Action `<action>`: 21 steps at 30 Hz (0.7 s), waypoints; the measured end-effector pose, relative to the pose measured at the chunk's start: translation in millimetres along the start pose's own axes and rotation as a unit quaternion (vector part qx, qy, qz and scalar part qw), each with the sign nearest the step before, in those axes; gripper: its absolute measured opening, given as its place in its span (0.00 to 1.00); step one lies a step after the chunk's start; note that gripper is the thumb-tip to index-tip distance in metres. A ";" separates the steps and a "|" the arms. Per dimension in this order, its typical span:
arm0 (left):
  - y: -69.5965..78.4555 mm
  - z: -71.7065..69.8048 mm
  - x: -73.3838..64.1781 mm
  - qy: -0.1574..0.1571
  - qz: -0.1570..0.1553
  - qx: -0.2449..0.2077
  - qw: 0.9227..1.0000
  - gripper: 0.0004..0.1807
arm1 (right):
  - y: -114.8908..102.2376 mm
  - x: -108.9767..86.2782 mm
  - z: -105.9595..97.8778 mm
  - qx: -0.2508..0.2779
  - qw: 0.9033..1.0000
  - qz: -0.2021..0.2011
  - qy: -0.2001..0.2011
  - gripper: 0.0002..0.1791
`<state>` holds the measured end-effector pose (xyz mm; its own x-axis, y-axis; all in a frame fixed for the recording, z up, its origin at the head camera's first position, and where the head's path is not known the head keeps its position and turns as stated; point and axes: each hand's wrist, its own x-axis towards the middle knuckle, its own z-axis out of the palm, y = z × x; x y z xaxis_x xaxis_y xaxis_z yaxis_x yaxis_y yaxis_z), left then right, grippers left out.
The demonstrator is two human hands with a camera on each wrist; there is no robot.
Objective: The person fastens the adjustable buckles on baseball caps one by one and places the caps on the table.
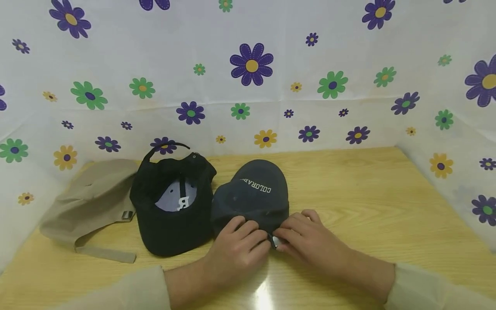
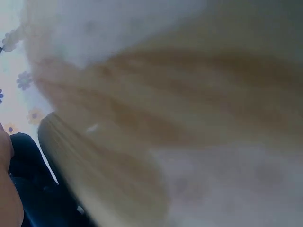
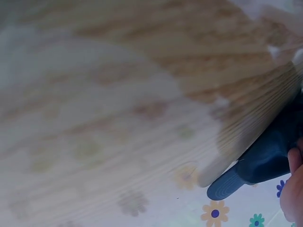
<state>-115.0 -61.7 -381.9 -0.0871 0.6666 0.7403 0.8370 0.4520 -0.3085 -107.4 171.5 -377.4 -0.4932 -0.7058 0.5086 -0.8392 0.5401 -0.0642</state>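
A navy baseball cap (image 1: 259,176) with white "COLORADO" lettering, upside down from my side, lies mid-table with its back edge toward me. At that near edge both hands meet. My left hand (image 1: 239,249) grips the edge and strap with curled fingers. With thumb and fingers, my right hand (image 1: 310,239) pinches the strap beside a shiny metal buckle (image 1: 276,242). How the strap runs between the fingertips is hidden. In the right wrist view the cap (image 3: 267,161) shows next to the fingers; the left wrist view catches only part of the cap (image 2: 31,163).
Left of the navy cap, a black cap (image 1: 166,239) lies with its hollow upward and its strap raised in an arc. Farther left is a tan cap (image 1: 97,185), its loose strap (image 1: 108,255) trailing on the wooden table (image 1: 368,193). A flowered cloth (image 1: 162,51) hangs behind.
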 end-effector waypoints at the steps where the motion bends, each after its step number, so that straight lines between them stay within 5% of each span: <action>1: 1.2 0.2 -0.7 0.002 -0.004 -0.002 1.000 0.13 | 0.2 -0.3 1.3 -0.003 1.000 -0.005 0.001 0.13; 5: 3.8 -1.1 0.6 0.006 -0.021 -0.009 1.000 0.12 | 0.1 -0.5 2.8 -0.012 1.000 -0.011 0.004 0.14; 12: -6.5 -11.6 10.7 -0.055 0.002 0.015 0.998 0.12 | -0.6 4.8 -3.0 -0.011 1.000 0.003 0.014 0.14; 21: -1.0 -8.2 -2.8 -0.064 0.022 0.021 0.997 0.16 | -5.2 -0.2 3.6 -0.027 1.000 -0.006 0.007 0.15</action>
<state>-111.2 -68.9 -378.8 -0.1222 0.7551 0.6441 0.8183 0.4439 -0.3651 -103.7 167.2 -380.3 -0.4802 -0.7062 0.5203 -0.8310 0.5561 -0.0123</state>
